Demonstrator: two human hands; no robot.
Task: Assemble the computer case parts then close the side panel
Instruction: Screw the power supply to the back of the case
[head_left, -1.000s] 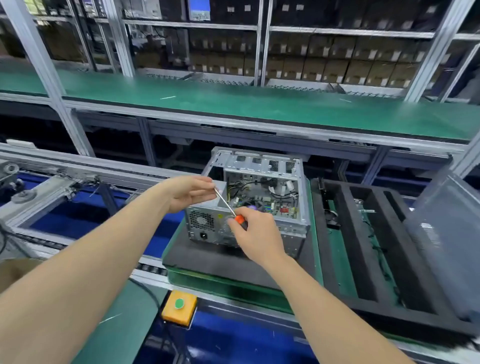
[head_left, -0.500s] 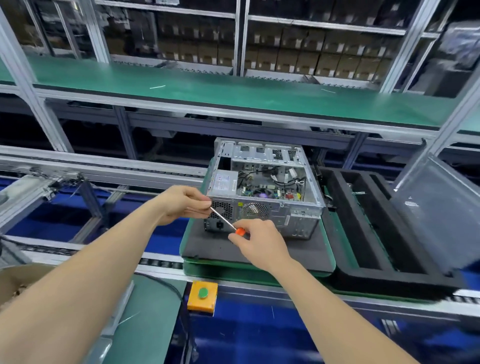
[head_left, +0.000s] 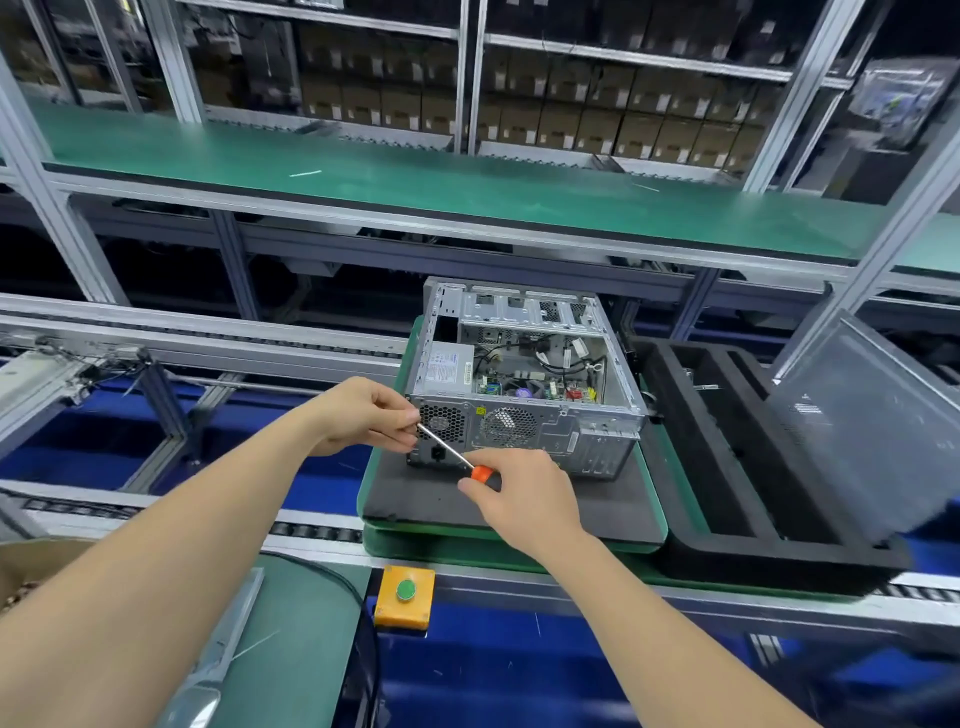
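While the right hand (head_left: 524, 501) grips the screwdriver's (head_left: 481, 473) orange handle, the left hand's (head_left: 358, 415) fingers (head_left: 397, 413) pinch its tip, probably seating a screw for the computer case (head_left: 519, 426).

Computer case (head_left: 524, 384) on foam pad (head_left: 467, 504); slotted tray (head_left: 737, 499) right; button box (head_left: 405, 597) in front.

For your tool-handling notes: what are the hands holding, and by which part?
A screwdriver: the right hand grips its orange handle; the left hand pinches the tip end of its metal shaft.
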